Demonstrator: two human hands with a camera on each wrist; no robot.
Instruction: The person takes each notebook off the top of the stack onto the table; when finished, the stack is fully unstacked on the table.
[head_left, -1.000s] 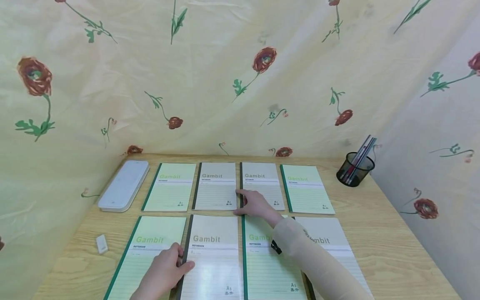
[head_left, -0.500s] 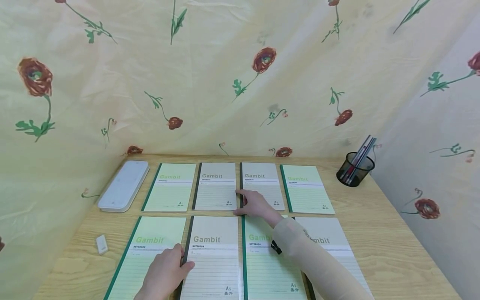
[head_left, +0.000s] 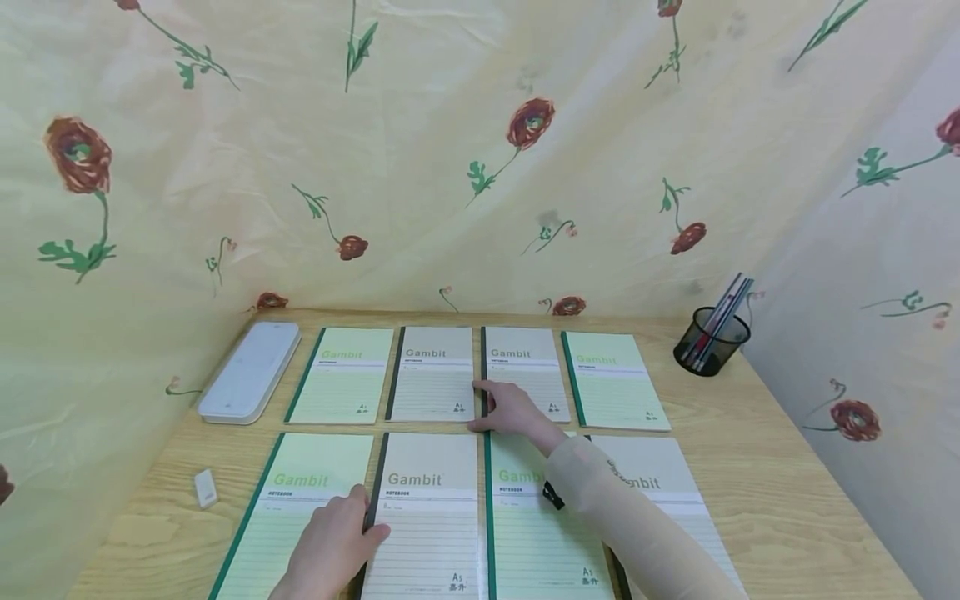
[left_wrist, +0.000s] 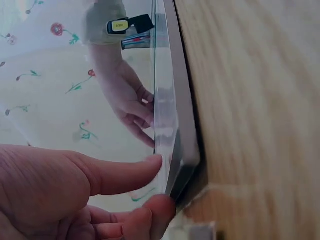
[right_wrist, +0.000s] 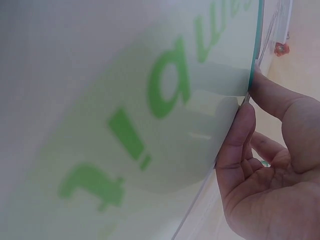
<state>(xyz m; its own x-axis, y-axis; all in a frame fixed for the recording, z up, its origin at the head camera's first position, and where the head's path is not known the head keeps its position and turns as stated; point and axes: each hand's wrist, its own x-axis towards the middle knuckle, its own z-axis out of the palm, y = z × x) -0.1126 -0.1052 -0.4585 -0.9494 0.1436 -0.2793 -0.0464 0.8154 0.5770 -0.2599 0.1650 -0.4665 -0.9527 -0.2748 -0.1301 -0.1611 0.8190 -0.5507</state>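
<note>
Notebooks marked Gambit lie in two rows on the wooden table. My left hand is at the dark spine of a large grey-white notebook in the front row. In the left wrist view its thumb is on that cover, and a bent finger is against the spine edge. My right hand reaches over the front row to the lower right corner of a smaller grey-white notebook. Its index fingertip is by the right edge, its thumb by the corner. A large green notebook lies under the right forearm.
Green notebooks end the back row. A white flat case lies at the back left, with a small white eraser-like block nearer. A black mesh pen cup stands at the back right, before the flowered cloth.
The near end of the front grey-white notebook has shifted slightly right, and my left hand moved a little with it. My right hand has kept its place.
</note>
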